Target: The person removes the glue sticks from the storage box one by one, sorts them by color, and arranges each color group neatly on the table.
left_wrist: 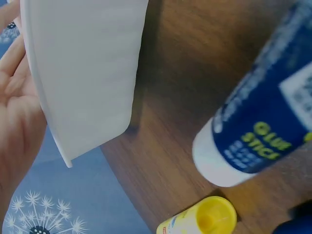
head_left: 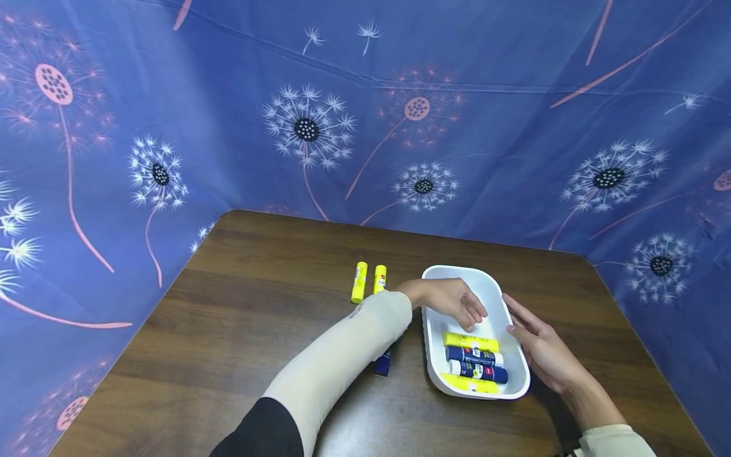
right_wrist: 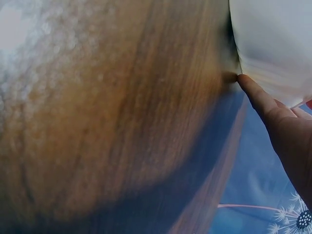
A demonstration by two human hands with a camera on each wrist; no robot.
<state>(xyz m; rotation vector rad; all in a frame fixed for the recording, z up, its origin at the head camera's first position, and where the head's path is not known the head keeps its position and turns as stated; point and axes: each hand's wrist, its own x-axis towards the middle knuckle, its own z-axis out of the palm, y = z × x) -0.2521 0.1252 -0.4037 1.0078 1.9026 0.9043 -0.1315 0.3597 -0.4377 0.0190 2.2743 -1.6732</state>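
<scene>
My left hand (head_left: 457,301) hangs over a white plastic tray (head_left: 436,273), fingers loosely bent, and nothing shows in it. Below the fingers, several glue sticks lie side by side: a yellow glue stick (head_left: 471,342) nearest the hand, then dark blue glue sticks (head_left: 478,372) with white ends, and another yellow one. My right hand (head_left: 551,355) touches the tray's right side, thumb at the rim and fingers extended along the outer wall. In the right wrist view a finger (right_wrist: 258,97) meets that wall (right_wrist: 278,48).
Left of the tray, two yellow glue sticks (head_left: 359,282) lie on the brown wooden table (head_left: 240,304). A dark blue glue stick (head_left: 382,364) is partly hidden beneath the left sleeve (head_left: 342,362). Behind the table hangs a blue dandelion-print cloth (head_left: 354,57).
</scene>
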